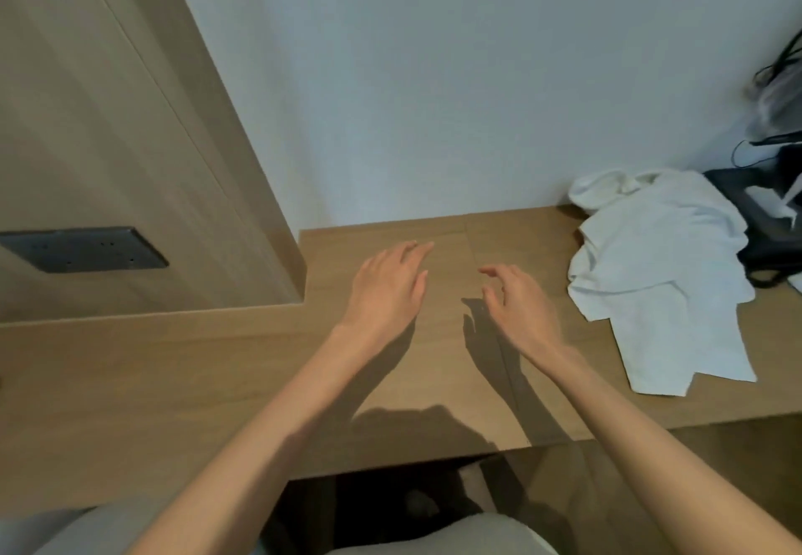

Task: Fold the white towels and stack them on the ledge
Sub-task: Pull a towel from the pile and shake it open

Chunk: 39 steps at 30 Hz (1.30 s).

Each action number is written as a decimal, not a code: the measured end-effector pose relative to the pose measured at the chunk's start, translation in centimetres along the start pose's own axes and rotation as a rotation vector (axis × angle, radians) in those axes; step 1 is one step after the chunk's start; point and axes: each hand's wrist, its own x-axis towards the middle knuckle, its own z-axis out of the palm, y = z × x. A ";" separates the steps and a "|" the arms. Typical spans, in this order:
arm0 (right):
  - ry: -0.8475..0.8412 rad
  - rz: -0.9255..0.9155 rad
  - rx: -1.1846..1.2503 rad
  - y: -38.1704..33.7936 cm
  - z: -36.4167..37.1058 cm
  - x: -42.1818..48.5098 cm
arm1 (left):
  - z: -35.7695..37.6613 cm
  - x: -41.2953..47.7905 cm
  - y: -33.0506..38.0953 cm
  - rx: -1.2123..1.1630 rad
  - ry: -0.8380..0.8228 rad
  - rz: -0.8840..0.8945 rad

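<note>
While looking down from head height, takes in a pale wall (434,77) across the top and right. Left of it, a tall wooden panel (108,120), slanted by the wide lens and reaching down to the ledge. Below both, the wooden ledge (195,381), spanning the view from the left edge to the right, with a thin seam running front to back near the middle.

On the right part of the ledge, well apart from both hands, the white towels (659,276): unfolded, rumpled in a loose heap, bunched at the back near the wall, with one flap trailing toward the front edge. Hard to say whether one towel or several in that heap.

Two bare forearms, reaching in from the bottom over the middle of the ledge and casting dark shadows on the wood.

At the far right, dark gear (764,224) with thin cables, partly cut off by the frame and too blurred to name, just beside the right edge of the towels.

Low on the wooden panel, a dark rectangular plate (82,249) set flush into the surface.

Left hand (386,289): palm down over the ledge near the seam, fingers nearly straight and relaxed, grasping nothing. Right hand (516,311): just beside it, apart from it, fingers spread and loosely curled, also holding nothing, with its shadow falling on the wood to its left.
</note>
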 end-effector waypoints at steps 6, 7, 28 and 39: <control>0.064 0.106 0.018 4.1 -1.8 -0.6 | 1.9 2.3 3.0 -0.049 -0.050 0.135; 0.072 0.123 0.025 4.8 -2.2 -0.7 | 2.2 2.7 3.6 -0.061 -0.055 0.149; -0.249 0.131 -0.159 32.0 -10.5 8.1 | 18.9 16.0 22.5 -0.297 -0.498 -0.085; -0.035 -0.063 -0.135 34.3 -10.8 10.0 | 21.2 17.7 23.1 -0.517 -0.179 -0.342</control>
